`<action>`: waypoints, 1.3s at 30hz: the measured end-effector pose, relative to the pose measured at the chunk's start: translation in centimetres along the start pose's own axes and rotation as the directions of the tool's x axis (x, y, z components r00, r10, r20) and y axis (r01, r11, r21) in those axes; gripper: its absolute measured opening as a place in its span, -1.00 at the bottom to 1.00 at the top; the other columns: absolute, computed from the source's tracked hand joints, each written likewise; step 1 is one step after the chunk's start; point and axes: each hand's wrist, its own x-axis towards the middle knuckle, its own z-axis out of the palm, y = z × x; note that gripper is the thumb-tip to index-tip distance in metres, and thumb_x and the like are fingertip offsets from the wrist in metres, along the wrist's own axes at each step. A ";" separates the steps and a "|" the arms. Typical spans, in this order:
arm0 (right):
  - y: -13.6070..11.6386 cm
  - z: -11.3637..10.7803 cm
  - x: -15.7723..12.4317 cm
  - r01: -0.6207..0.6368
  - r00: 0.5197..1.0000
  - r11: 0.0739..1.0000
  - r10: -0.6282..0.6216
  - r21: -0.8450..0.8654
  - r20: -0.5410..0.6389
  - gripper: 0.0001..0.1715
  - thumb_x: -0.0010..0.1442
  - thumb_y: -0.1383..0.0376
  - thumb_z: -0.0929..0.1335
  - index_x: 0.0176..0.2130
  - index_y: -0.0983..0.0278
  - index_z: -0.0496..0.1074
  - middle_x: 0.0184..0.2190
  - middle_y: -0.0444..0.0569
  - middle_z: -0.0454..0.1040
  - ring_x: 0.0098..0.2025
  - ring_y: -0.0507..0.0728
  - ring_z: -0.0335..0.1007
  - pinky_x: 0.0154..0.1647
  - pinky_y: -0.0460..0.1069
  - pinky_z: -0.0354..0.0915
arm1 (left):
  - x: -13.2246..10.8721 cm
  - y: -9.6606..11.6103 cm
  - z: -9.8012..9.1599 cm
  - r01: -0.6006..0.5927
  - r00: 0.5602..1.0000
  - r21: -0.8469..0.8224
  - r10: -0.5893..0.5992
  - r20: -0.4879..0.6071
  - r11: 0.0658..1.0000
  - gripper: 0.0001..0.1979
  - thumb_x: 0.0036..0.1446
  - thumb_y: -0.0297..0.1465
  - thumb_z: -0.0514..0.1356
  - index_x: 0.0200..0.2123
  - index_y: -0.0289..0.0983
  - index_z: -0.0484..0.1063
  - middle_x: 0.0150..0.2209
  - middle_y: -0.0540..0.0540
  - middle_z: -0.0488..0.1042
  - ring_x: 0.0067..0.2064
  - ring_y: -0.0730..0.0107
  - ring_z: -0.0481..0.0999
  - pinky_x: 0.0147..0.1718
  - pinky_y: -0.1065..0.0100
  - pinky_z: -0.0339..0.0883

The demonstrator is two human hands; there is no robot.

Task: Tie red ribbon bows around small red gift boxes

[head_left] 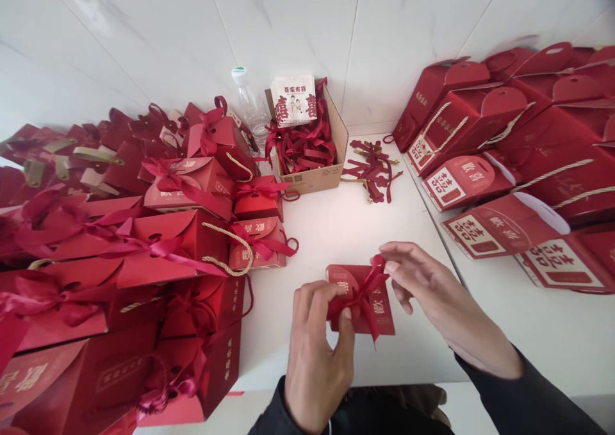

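White tabletop (346, 230), flanked by stacked red gift boxes (168, 243), has a bare patch near its front edge where a small red box (384, 323) lies flat. Left hand (317, 352) and right hand (432, 294) each pinch its ribbon (365, 297), seemingly holding the bow taut

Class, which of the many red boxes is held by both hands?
The small red box lying alone; the left hand and right hand pinch its ribbon.

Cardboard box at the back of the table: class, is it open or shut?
Open: the cardboard box has its flaps raised and red ribbons show inside.
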 end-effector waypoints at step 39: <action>2.2 0.1 -3.5 -0.016 0.945 0.949 0.116 0.314 -0.304 -0.64 0.07 0.08 0.58 -0.33 0.17 0.43 -0.40 -0.21 0.42 -0.41 0.05 0.47 -0.12 0.12 0.57 | -4.7 -1.2 1.9 0.315 0.818 -0.764 -0.569 -0.081 0.563 -0.83 0.38 -0.22 0.23 -0.21 -0.19 0.44 0.01 -0.13 0.62 0.19 0.15 0.57 0.16 0.10 0.47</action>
